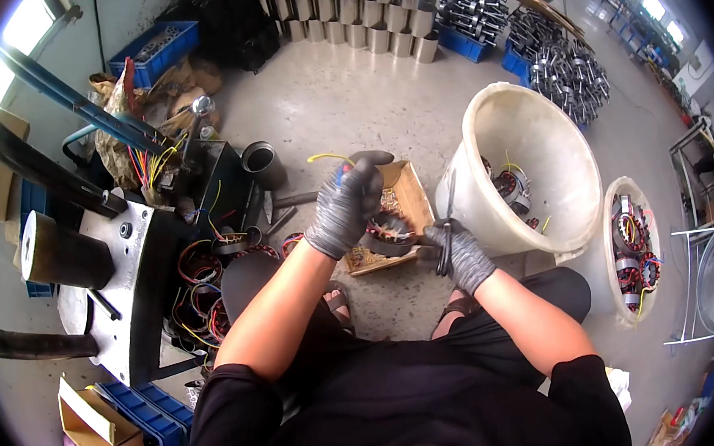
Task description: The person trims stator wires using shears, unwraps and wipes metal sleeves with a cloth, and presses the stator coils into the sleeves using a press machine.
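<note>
Black fabric shirt (390,407) before brown cardboard box (411,191); grey-gloved left hand (343,211) clasps thin yellow wire (327,156), grey-gloved right hand (464,258) slim dark tool (447,247); slipping could nick wire.

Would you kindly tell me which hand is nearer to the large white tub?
The right. The right hand is just left of the large white tub, close to its outer wall; the left hand is farther left, by the left side of the cardboard box.
</note>
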The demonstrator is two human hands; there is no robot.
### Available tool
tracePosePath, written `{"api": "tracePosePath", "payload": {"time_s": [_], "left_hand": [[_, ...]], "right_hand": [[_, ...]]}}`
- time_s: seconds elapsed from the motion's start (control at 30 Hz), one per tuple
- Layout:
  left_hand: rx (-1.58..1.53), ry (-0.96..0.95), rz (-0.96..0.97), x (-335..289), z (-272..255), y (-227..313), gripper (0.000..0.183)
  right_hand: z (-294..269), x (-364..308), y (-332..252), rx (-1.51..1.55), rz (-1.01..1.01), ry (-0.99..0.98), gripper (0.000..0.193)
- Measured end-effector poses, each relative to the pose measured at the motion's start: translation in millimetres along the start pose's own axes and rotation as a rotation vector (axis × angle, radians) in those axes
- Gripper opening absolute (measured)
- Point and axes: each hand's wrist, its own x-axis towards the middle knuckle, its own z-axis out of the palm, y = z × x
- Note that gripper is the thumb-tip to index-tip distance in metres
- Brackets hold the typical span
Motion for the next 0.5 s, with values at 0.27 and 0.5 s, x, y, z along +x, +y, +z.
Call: {"api": "tracePosePath", "payload": {"time_s": [0.27,0.5], "left_hand": [[0.316,0.39,-0.335,-0.4,-25.5,-8.9,0.033],[0.412,0.397,-0.057,3.2,-26.1,-13.7,0.029]], "right_hand": [[16.9,-20.7,-6.3,-0.183,-0.076,-0.132,0.07],[21.7,-28.7,-2.6,-0.23,-0.113,-0.171,0.072]]}}
